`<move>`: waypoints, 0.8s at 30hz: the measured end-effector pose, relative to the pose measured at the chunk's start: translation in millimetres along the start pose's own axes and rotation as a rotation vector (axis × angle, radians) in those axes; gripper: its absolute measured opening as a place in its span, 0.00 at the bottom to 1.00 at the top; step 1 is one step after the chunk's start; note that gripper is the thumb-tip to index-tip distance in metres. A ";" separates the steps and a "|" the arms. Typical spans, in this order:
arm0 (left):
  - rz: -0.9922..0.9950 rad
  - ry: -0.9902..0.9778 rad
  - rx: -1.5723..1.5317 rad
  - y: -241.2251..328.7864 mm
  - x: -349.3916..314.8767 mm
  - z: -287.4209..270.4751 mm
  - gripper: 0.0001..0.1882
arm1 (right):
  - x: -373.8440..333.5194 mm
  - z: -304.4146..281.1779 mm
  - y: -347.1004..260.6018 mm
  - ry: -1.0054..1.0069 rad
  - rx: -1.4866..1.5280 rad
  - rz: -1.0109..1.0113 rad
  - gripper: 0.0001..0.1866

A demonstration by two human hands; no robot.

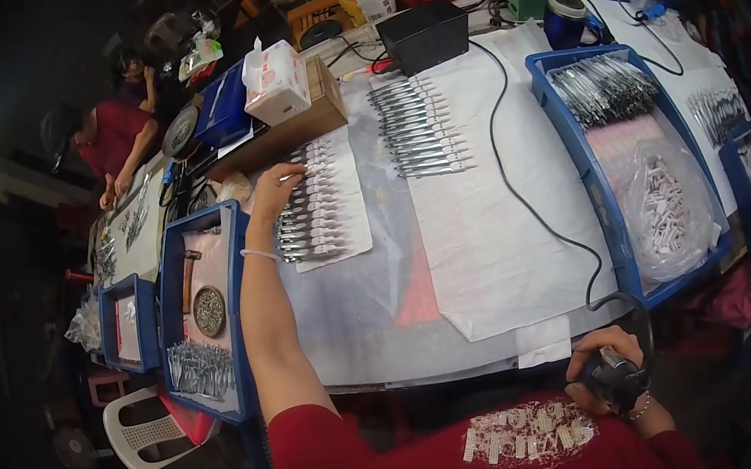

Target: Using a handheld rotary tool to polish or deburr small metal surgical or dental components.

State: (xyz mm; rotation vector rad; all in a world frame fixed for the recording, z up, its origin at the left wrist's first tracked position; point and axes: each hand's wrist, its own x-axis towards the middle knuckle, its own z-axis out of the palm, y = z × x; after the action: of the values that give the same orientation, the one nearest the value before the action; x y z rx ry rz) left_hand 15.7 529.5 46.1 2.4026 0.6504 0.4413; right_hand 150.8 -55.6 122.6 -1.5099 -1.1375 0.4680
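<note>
My left hand (276, 190) reaches over the left end of a row of slim metal pieces with pale ends (320, 206), laid side by side on a white sheet. Its fingertips pinch a slim shiny piece (288, 178) at the row's upper part; the fingers partly cover it. Near the table's front edge at right, my right hand (609, 360) is wrapped round a black corded hand tool (615, 379). The tool's working end cannot be made out. A second row of silver pieces (423, 125) lies on the white cloth (517, 245) in the middle.
A black cable (502, 153) crosses the cloth from a black box (424, 36). At right, a blue tray (590, 185) holds metal pieces and bagged white parts. The left blue tray (240, 293) contains a hammer (189, 278), a round dish (209, 311) and metal pieces. Two people sit far left.
</note>
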 end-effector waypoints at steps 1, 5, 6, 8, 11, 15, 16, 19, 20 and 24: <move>0.008 0.003 -0.004 -0.2 -1.9 1.2 0.09 | -1.3 0.2 -0.2 0.004 -0.001 0.000 0.25; 0.182 0.016 0.156 3.5 -9.8 1.2 0.10 | -2.4 -1.5 0.0 0.014 0.000 -0.046 0.25; 0.181 0.015 0.157 2.6 -12.7 0.9 0.10 | -2.1 -1.1 0.0 0.014 0.002 -0.050 0.24; 0.258 0.047 0.279 0.6 -16.8 0.2 0.10 | 1.7 -0.2 -0.1 0.007 -0.004 -0.044 0.24; 0.240 0.073 0.289 11.0 -17.3 2.0 0.09 | 4.4 3.2 2.1 -0.003 -0.022 -0.018 0.24; 0.190 0.058 0.226 8.4 -16.1 -1.8 0.09 | 4.2 7.3 2.7 -0.010 0.042 -0.006 0.24; 0.174 0.051 0.217 9.1 -16.0 -2.0 0.09 | 3.7 7.8 2.2 -0.014 0.048 0.006 0.24; 0.157 0.087 0.207 13.9 -16.3 0.7 0.09 | 2.1 6.8 0.6 -0.021 0.026 0.015 0.24; 0.173 0.123 0.187 15.1 -15.8 3.1 0.09 | 1.9 6.4 -0.1 -0.023 0.023 0.019 0.24; 0.221 0.205 0.092 65.4 -14.4 17.6 0.07 | 5.1 3.1 -3.4 -0.001 -0.064 -0.071 0.24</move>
State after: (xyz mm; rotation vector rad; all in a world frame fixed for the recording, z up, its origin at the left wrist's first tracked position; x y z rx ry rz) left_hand 34.2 467.8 71.6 2.5494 0.5020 0.7739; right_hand 149.3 -50.0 126.3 -1.5190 -1.2131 0.3868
